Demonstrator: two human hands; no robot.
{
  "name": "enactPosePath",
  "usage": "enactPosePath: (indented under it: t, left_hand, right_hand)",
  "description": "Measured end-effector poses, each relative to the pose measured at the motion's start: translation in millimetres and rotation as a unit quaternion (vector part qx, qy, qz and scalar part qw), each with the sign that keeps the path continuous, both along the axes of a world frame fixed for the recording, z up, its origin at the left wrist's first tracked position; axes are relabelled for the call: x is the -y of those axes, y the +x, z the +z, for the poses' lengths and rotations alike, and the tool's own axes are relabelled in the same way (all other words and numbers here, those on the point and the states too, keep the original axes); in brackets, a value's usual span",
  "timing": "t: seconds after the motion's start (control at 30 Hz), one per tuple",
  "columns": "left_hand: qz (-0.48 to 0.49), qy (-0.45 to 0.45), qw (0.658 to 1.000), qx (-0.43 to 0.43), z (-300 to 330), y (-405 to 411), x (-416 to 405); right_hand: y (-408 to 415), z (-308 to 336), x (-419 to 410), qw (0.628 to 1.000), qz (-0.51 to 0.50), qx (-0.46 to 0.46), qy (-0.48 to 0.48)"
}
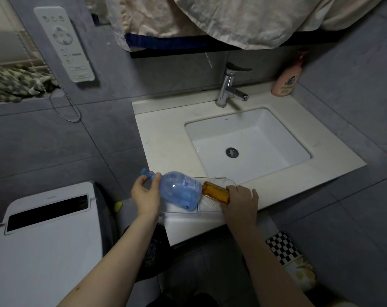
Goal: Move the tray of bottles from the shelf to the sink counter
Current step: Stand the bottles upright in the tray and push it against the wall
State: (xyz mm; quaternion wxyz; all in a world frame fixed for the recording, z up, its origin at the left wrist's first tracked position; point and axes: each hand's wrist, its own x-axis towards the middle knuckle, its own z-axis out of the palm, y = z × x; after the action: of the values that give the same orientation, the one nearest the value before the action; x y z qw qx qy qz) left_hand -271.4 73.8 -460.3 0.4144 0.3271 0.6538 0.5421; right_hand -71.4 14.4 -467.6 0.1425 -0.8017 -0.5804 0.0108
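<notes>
A clear plastic tray (210, 206) lies on the front left corner of the white sink counter (163, 138). A blue pump bottle (179, 190) is tipped over on its side in the tray, pump pointing left. An amber bottle (215, 191) lies beside it, toward the right. My left hand (146, 193) grips the blue bottle at its neck and pump. My right hand (241, 203) is closed around the lower end of the amber bottle at the tray's right edge.
A white basin (281, 140) with a chrome faucet (229, 87) fills the counter's right part. A pink lotion bottle (286, 79) stands at the back right corner. A white toilet (46, 235) is left of the counter. Cloth (221, 21) hangs above.
</notes>
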Motion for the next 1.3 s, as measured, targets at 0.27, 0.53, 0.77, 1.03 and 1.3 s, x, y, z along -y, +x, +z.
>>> enactPosePath:
  t: [0.27,0.53,0.77,1.03,1.3]
  left_hand:
    - [-0.098,0.129,0.985,-0.059,26,17,2]
    - [-0.265,0.172,0.923,-0.22,14,12,0]
    - [-0.337,0.055,0.864,-0.37,-2,-7,-8]
    - [-0.326,0.014,0.898,-0.294,-1,-11,-12]
    - [-0.303,-0.042,0.917,-0.257,-1,-12,-11]
  right_hand:
    - [-8,32,-15,0.969,0.062,-0.24,0.022]
    - [-16,28,-24,0.952,0.067,-0.296,0.025]
    - [-19,21,-24,0.939,0.039,-0.34,0.042]
    - [-37,12,-33,0.919,0.052,-0.391,0.013]
    - [-46,5,-37,0.923,0.065,-0.378,0.018]
